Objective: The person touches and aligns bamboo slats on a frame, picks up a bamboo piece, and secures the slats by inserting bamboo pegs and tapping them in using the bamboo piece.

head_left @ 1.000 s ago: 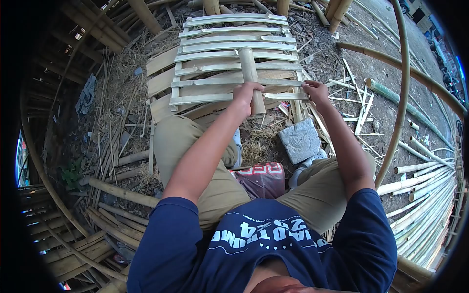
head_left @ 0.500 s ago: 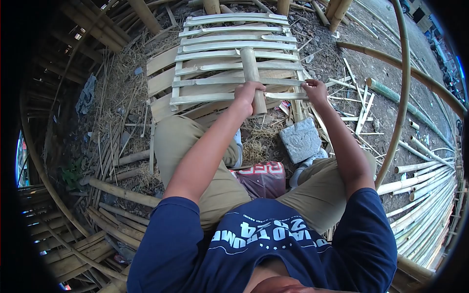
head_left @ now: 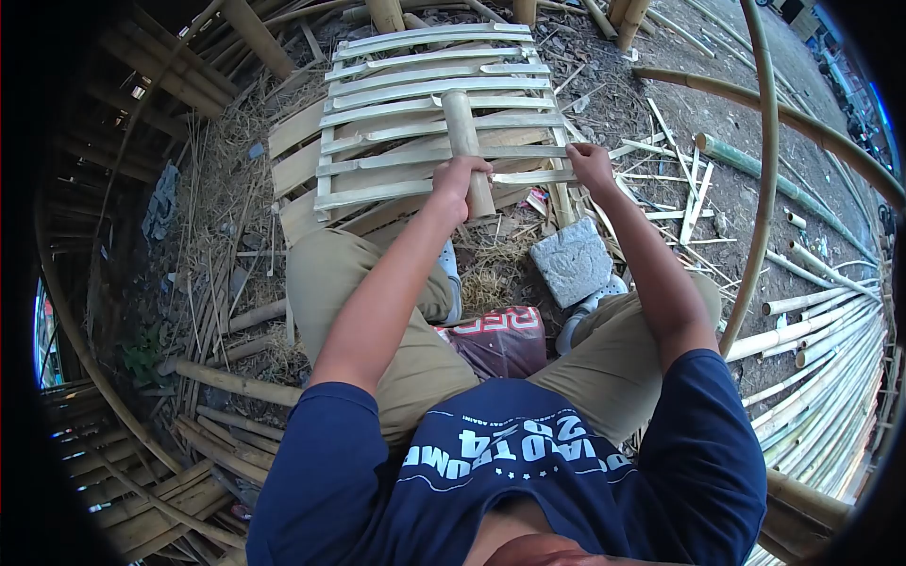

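Note:
My left hand (head_left: 459, 184) is wrapped round the lower part of a short bamboo tube (head_left: 459, 123), which lies across a rack of pale bamboo slats (head_left: 415, 97). At the rack's right edge, my right hand (head_left: 592, 169) has its fingers closed at the end of one slat (head_left: 533, 152); part of the grip is hidden. The rack's slats run side to side over two upright side strips. Beneath it lie wider flat bamboo boards (head_left: 294, 141). Just below the right hand, a grey stone block (head_left: 572, 263) rests near my foot.
Cut bamboo poles (head_left: 821, 349) are stacked on the right, with a curved bamboo pole (head_left: 766, 189) rising in front. Thin bamboo offcuts (head_left: 694, 193) litter the ground. More bamboo (head_left: 236, 380) lies at left. A dark red printed bag (head_left: 500, 344) sits between my legs.
The whole view has shifted, so the rack and both hands appear farther left. My left hand stays on the tube and my right hand at the slat's end.

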### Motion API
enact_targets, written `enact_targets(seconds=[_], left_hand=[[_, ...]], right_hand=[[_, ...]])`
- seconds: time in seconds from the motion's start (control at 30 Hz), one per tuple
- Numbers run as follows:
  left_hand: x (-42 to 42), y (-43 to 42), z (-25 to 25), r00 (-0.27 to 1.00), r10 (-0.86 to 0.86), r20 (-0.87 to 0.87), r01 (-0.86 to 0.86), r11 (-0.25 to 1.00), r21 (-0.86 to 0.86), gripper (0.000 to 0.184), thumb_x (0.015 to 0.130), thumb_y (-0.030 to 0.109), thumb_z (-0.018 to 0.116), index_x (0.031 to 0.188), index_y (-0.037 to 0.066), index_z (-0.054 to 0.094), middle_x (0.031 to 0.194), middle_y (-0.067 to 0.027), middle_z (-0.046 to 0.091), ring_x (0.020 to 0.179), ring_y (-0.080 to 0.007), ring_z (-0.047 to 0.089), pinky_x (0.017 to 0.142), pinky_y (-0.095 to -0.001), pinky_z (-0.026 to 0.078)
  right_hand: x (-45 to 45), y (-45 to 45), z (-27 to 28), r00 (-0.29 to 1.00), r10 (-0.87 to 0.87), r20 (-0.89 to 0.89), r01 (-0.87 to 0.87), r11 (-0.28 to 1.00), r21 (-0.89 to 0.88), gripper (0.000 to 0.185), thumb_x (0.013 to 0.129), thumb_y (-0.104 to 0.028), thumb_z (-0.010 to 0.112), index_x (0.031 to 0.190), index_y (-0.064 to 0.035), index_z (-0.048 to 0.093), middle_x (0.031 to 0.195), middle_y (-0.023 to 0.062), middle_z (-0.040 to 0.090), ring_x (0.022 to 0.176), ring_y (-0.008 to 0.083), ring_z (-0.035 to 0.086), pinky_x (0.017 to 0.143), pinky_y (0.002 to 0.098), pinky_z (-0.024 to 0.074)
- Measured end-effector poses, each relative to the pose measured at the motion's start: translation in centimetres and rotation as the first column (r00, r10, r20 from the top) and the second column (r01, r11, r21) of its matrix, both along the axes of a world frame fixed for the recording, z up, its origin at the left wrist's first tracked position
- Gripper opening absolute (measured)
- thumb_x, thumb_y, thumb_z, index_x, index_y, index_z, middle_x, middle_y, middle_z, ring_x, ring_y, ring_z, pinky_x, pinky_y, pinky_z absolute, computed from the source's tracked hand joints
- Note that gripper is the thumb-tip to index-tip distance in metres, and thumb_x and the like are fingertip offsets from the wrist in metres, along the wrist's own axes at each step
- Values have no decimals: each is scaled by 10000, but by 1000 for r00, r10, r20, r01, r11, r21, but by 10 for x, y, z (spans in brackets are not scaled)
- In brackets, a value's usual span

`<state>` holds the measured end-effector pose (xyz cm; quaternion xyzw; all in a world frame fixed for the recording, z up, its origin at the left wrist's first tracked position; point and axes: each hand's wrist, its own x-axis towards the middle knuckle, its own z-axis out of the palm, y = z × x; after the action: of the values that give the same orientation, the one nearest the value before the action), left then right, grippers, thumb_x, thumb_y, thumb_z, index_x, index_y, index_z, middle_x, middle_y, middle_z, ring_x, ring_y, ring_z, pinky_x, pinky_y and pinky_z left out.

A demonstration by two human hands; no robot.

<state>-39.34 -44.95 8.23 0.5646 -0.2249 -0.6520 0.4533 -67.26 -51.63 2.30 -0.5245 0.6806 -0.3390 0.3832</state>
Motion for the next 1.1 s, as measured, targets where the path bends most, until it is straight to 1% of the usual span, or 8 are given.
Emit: enact_targets(seconds=[0.37,0.4,0.63,0.67,0.77,0.8,0.97,1.1], left_hand=[[-4,3,5,997,-17,78,14,999,47,353,693,96,749,1017,-17,665,889,-112,715,784,-226,682,758,-412,572],[-5,3,4,997,-15,77,10,998,64,350,697,99,748,1017,-13,662,889,-108,712,787,-225,681,760,-410,572],[-4,5,12,1000,-14,0,14,995,99,307,759,125,741,1022,7,637,877,-96,695,767,-221,668,740,-383,572],[-4,4,13,1000,-21,-21,23,996,85,307,764,127,741,1027,9,634,880,-97,696,765,-220,667,740,-381,572],[-11,11,35,997,-54,-53,58,995,81,355,786,138,747,1090,13,614,921,-97,702,801,-210,671,754,-376,577],[-16,17,46,996,-57,-67,62,995,79,369,792,140,748,1108,12,609,934,-99,702,812,-207,671,757,-377,578],[-38,36,76,976,-161,-149,171,984,52,433,821,132,761,1193,0,582,1052,-116,686,906,-218,687,775,-380,595],[-46,45,86,944,-271,-190,277,961,5,445,831,129,779,1203,-9,578,1084,-122,654,960,-226,698,790,-362,609]], right_hand=[[0,-10,-11,996,71,-54,-73,997,-33,525,1004,-444,617,1292,-13,702,1222,215,728,1149,342,696,1005,411,516],[-1,-10,-10,996,57,-70,-60,998,-34,535,1025,-413,632,1291,49,677,1167,178,749,1066,229,697,956,362,517],[-13,-9,8,989,-145,-33,142,986,-93,463,1019,-379,635,1183,49,707,1044,138,749,894,196,690,808,358,553],[-17,-4,25,987,-157,-46,157,988,1,436,1016,-369,636,1190,27,697,983,101,733,798,153,652,674,330,538],[-36,-8,44,970,-187,158,184,982,31,368,995,-304,648,1236,-27,674,967,46,727,705,87,577,579,278,471],[-33,2,65,960,-175,218,189,981,-46,423,950,-232,638,1269,44,678,993,122,746,708,116,582,608,290,478],[-42,23,117,978,-5,207,10,1000,-21,324,1034,-304,621,1255,-74,677,1035,-4,747,799,58,609,647,239,478],[-36,46,156,982,164,93,-153,982,-113,327,1036,-302,624,1245,-58,683,1049,14,751,826,66,636,668,226,483]])
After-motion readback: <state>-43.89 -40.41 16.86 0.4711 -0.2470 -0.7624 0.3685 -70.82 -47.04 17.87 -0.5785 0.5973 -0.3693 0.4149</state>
